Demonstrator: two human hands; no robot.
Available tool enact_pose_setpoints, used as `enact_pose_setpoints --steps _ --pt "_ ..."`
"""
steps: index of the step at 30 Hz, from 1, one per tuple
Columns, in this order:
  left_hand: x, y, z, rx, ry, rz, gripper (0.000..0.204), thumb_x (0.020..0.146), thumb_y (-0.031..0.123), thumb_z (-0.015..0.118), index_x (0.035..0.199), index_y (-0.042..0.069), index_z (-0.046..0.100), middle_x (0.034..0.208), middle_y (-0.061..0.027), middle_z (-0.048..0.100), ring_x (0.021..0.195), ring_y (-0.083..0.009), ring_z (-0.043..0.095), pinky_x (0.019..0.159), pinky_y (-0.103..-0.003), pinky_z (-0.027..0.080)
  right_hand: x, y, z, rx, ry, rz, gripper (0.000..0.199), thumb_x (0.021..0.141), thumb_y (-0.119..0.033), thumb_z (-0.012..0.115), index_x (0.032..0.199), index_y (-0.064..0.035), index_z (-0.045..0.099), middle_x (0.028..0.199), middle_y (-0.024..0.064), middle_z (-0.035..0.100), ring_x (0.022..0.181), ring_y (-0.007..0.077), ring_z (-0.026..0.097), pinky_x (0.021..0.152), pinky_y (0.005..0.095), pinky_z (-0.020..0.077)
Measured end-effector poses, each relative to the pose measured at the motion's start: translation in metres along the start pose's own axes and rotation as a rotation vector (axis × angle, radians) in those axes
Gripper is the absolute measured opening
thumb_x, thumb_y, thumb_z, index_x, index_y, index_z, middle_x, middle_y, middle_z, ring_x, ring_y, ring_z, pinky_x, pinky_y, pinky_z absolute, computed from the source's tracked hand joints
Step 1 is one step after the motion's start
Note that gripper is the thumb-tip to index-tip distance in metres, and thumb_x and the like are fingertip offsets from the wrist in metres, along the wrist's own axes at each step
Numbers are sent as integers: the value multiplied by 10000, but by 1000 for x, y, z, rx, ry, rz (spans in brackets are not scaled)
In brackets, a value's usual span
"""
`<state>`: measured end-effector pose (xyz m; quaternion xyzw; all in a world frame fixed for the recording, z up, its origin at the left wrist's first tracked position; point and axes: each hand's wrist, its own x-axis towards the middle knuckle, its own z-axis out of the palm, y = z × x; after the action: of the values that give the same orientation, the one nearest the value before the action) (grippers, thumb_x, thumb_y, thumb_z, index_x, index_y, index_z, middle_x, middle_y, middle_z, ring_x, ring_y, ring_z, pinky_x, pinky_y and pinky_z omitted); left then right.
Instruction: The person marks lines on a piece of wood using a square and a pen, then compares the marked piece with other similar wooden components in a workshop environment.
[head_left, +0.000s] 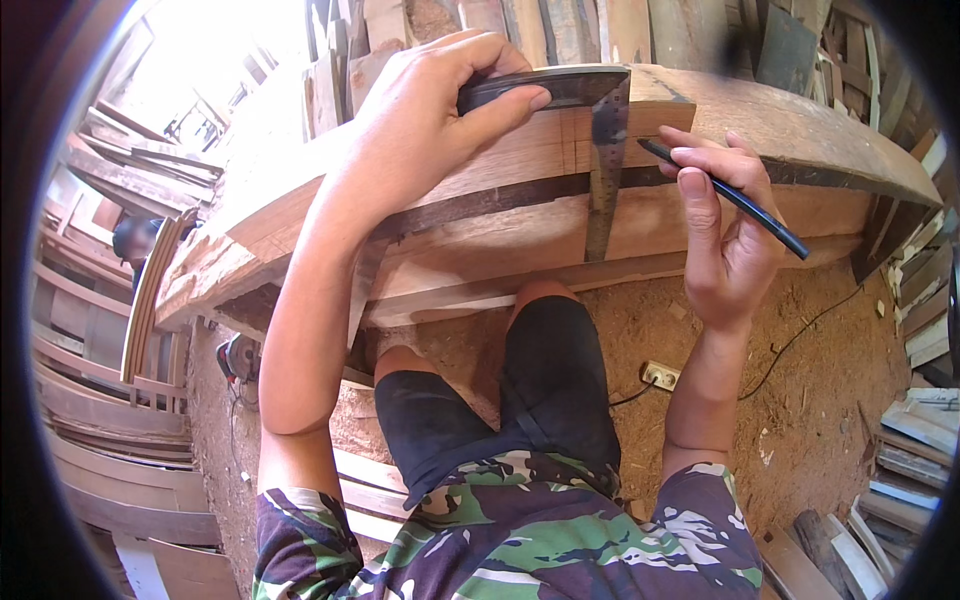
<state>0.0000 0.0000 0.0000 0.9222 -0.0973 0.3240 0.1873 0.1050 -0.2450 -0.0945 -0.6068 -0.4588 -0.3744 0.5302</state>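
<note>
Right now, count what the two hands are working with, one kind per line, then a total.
Try squares: 1, a dark metal try square pressed on the plank by the left hand
Pens or pencils: 1, a black pen in the right hand
Wooden planks: 1, the thick plank under both
Total: 3

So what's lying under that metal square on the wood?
The try square lies across a curved plank with a dark stripe. The left hand presses its stock; the right hand holds a pen. Any marks beneath the blade are hidden.
</note>
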Motion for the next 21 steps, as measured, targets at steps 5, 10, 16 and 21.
enact_pose_setpoints --steps 5,10,16,21 --pt "2 0 -3 12 -23 -9 331 983 302 783 1014 -23 732 798 -136 632 697 -231 566 696 -372 480 3 -1 0 -49 -23 -42 69 1031 -137 718 1050 -96 770 1038 58 809 1078 245 774 1170 489 403" --pt "1 0 -2 -18 -35 -26 337 982 305 787 1014 -26 729 803 -133 633 700 -229 563 691 -367 475 6 -1 2 -84 -35 -62 57 1022 -133 727 1029 -94 769 1006 60 791 1058 260 759 1132 465 430" --pt "3 -3 0 -42 -29 4 326 972 304 792 1025 -13 735 814 -139 643 707 -236 585 699 -368 485 21 -1 3 -44 -12 -110 49 996 -98 745 1025 -64 767 1011 94 763 1032 273 716 992 390 495" --pt "4 -3 -4 26 -64 37 274 1024 281 745 1015 10 705 823 -37 615 764 -113 536 708 -304 450 36 -3 5 -43 32 -146 58 990 -72 748 1040 -56 774 1028 99 766 1029 272 711 964 362 515"
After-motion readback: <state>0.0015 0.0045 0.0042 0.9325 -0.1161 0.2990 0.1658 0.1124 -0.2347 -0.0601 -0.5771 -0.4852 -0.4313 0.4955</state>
